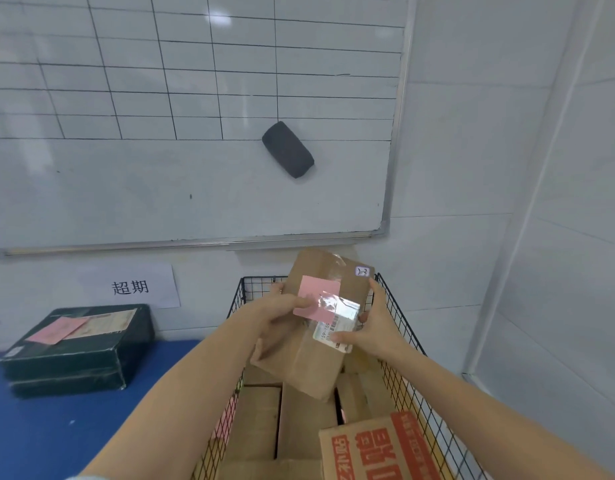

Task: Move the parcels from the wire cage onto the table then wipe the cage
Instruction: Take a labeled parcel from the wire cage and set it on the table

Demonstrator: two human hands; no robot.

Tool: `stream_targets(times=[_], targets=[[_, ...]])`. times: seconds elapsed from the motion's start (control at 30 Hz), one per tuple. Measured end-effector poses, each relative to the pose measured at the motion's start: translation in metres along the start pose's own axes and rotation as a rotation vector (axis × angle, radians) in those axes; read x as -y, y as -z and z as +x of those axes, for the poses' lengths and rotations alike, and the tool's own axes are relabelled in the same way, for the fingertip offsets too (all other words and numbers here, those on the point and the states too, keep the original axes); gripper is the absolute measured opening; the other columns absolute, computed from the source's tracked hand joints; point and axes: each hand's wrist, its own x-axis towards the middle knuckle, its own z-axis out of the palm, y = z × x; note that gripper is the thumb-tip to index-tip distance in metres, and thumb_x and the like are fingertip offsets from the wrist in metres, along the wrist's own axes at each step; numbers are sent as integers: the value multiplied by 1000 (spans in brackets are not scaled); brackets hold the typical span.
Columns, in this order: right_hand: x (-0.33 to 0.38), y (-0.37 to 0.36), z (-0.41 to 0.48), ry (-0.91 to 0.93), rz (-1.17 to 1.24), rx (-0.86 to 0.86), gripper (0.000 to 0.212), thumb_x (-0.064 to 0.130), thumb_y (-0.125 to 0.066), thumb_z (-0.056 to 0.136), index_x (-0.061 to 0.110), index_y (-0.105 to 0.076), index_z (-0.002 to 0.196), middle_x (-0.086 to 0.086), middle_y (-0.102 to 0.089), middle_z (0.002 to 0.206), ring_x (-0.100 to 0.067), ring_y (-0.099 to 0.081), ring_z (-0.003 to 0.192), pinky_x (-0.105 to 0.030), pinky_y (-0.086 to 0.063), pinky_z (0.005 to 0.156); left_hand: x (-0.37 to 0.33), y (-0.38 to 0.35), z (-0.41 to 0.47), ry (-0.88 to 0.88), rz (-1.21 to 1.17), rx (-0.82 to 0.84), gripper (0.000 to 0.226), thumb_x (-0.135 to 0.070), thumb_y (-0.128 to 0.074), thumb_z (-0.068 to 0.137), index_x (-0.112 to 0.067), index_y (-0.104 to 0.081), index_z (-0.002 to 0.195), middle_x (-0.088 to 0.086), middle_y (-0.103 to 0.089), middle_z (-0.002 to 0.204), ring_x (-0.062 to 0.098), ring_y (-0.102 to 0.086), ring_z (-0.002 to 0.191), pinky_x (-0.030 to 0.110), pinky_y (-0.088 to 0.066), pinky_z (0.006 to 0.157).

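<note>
A brown cardboard parcel [313, 362] with a pink slip and a white shipping label is lifted above the black wire cage [406, 344]. My left hand [278, 323] grips its left side, thumb across the pink slip. My right hand [371, 327] holds its right edge, thumb on the label. Inside the cage lie several more brown parcels [257, 420] and a box with orange print [378, 448] at the near right.
A dark green box [81, 348] with a pink slip sits on the blue table [56, 431] left of the cage. A whiteboard [160, 185] with a black eraser [288, 149] hangs on the wall behind. A white wall corner stands to the right.
</note>
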Motion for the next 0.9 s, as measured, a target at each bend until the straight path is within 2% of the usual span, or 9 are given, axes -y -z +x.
stream_targets(times=[0.1, 0.2, 0.27, 0.33, 0.43, 0.57, 0.73, 0.8, 0.9], targets=[[-11, -6, 9, 0, -21, 0, 157, 51, -94, 29, 44, 10, 146, 3, -49, 140, -15, -53, 123, -41, -48, 100, -4, 2, -5, 33, 77, 32, 80, -26, -75, 81, -26, -26, 144, 2, -54, 125, 21, -53, 100, 38, -39, 78], [-13, -9, 12, 37, 18, -6, 151, 30, -97, 37, 50, 12, 139, 4, -60, 124, -13, -61, 111, -31, -51, 92, -1, 8, -2, 52, 105, 15, 83, -25, -74, 82, -29, -21, 146, 4, -49, 135, 25, -50, 105, 42, -33, 83], [-10, -9, 15, 27, 21, -13, 150, 32, -94, 37, 54, 18, 134, 1, -63, 120, -16, -63, 108, -34, -52, 92, 3, 12, 2, 61, 110, 9, 86, -21, -75, 81, -29, -20, 147, 5, -51, 134, 26, -52, 107, 41, -40, 86], [-6, -7, 17, -42, 28, -11, 154, 27, -95, 45, 46, 25, 140, 1, -65, 114, -19, -66, 101, -39, -56, 87, 6, 14, 0, 59, 127, 23, 81, -16, -72, 84, -29, -22, 146, 5, -50, 135, 24, -51, 103, 39, -42, 73], [-2, 1, 22, -176, 194, -19, 133, 9, -91, 58, 43, 2, 146, 1, -63, 102, -22, -70, 83, -35, -60, 59, 7, 15, -1, 64, 110, 55, 78, -8, -68, 86, -32, -22, 145, 4, -54, 122, 18, -54, 86, 36, -43, 63], [4, 8, 29, -198, 264, -34, 99, 21, -87, 66, 42, -20, 136, -4, -64, 108, -27, -72, 83, -41, -60, 58, 6, 18, 1, 74, 108, 53, 77, -4, -63, 88, -34, -22, 146, 5, -53, 130, 19, -53, 87, 40, -42, 59], [8, 10, 38, -178, 134, -67, 58, 24, -79, 77, 20, -36, 116, -3, -59, 96, -22, -68, 78, -34, -60, 56, 10, 24, 5, 110, 161, 69, 65, -15, -53, 96, -34, -19, 148, 7, -50, 139, 24, -52, 106, 39, -46, 66], [3, 6, 42, -167, 61, -77, 49, 24, -76, 80, 14, -38, 110, -4, -57, 98, -19, -66, 79, -33, -60, 59, 17, 24, 13, 102, 189, 48, 62, -20, -50, 98, -34, -18, 148, 6, -50, 139, 25, -55, 114, 42, -51, 84], [-2, 0, 44, -120, -38, -129, 44, 23, -75, 82, 10, -39, 103, 1, -52, 92, -18, -63, 79, -34, -60, 60, 27, 20, 24, 73, 288, -6, 57, -29, -36, 102, -35, -8, 151, 6, -38, 149, 28, -40, 132, 47, -30, 112]])
